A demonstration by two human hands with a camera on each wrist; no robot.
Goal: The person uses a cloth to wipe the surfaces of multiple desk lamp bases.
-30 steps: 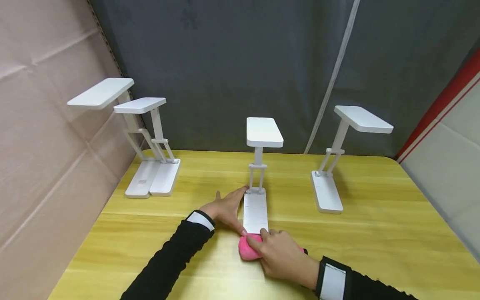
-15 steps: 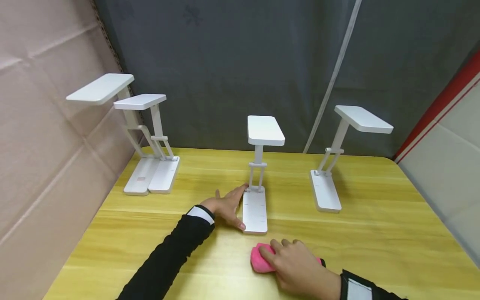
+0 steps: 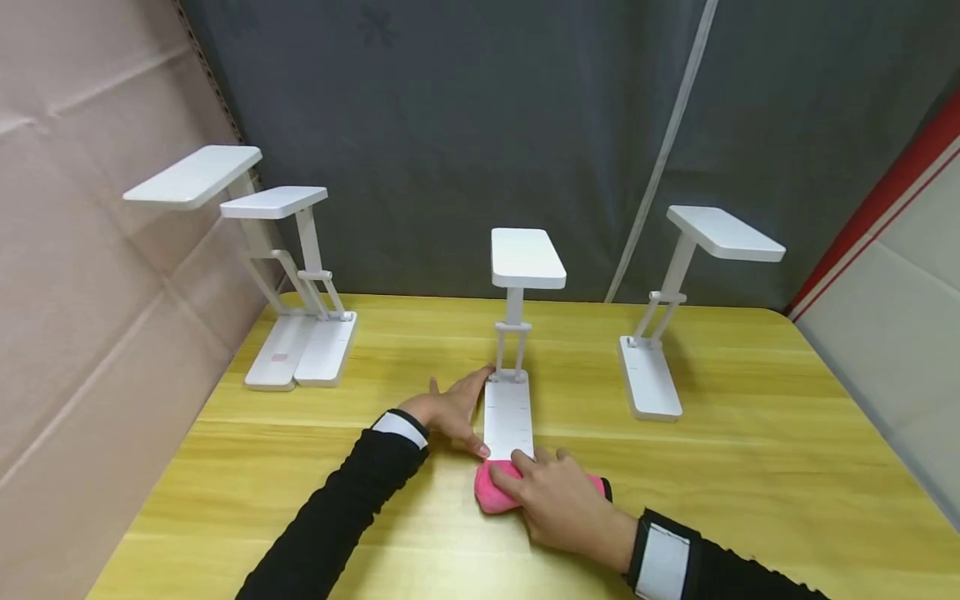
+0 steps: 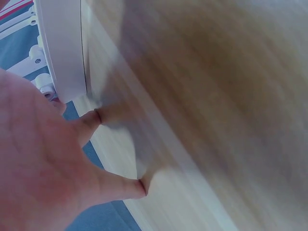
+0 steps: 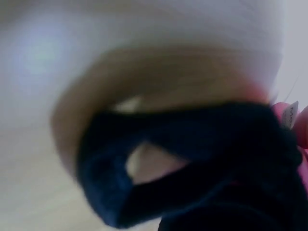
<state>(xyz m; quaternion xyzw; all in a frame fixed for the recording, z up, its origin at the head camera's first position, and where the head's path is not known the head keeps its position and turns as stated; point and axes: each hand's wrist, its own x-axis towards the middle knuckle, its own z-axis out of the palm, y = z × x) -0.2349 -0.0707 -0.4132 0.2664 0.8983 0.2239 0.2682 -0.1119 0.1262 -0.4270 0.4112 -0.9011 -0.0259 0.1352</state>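
A white folding desk lamp [image 3: 510,414] stands upright mid-table, its flat head raised on a hinged arm. My left hand [image 3: 450,414] touches the left side of its base, thumb by the front corner and a finger by the rear hinge. In the left wrist view, the spread fingers of that hand [image 4: 43,159] look fairly straight, and two fingertips rest on the wood. My right hand [image 3: 566,504] grips a pink cloth [image 3: 495,492] against the base's front end. A black loop [image 5: 159,207] on the cloth fills much of the blurred right wrist view, with a small tag beside it.
Two similar white lamps [image 3: 326,350] [image 3: 273,354] stand side by side at the left. Another white lamp [image 3: 651,379] stands at the right. A dark curtain [image 3: 450,125] hangs behind the wooden table [image 3: 750,467]; a pale pink sheet [image 3: 90,292] borders the left.
My right hand drew the pink cloth back off the base toward the lower right, then brought it up against the front end again. My left hand stayed by the base.
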